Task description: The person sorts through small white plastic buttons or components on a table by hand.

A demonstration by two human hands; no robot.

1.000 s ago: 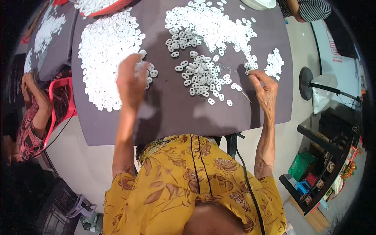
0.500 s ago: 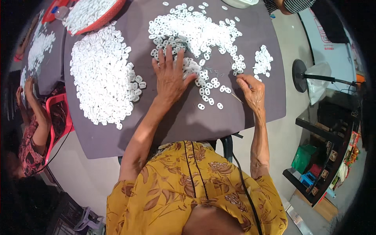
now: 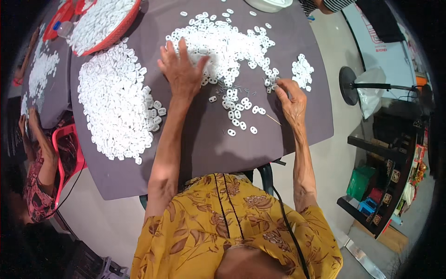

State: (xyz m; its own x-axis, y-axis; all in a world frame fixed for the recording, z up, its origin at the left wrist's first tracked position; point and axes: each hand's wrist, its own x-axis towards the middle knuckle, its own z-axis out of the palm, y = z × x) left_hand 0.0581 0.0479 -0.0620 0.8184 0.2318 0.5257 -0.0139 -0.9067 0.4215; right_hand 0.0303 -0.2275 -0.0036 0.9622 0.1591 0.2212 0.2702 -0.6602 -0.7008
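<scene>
My left hand (image 3: 180, 73) is open, fingers spread, over the left edge of a far pile of small white oval two-holed plastic pieces (image 3: 232, 44). My right hand (image 3: 291, 100) is closed, thumb and fingertips together beside a little cluster of the same pieces (image 3: 271, 74). Whatever its fingertips hold, if anything, is hidden. Between the hands, several loose two-holed pieces (image 3: 237, 114) lie close to small thin grey pins (image 3: 239, 88). A thin wooden stick (image 3: 273, 119) rests just left of my right wrist.
A large heap of white pieces (image 3: 111, 102) covers the left of the grey-covered table (image 3: 204, 149). A red basket (image 3: 121, 33) of pieces stands behind it. Far right lies a small pile (image 3: 302, 72); a white basin (image 3: 269, 4) is at the back. Another person's hands (image 3: 32, 118) are at far left.
My left hand has moved away from me and leftward, and pieces near it now lie against the far pile. My right hand stays by the small cluster. The whole view has shifted slightly.
</scene>
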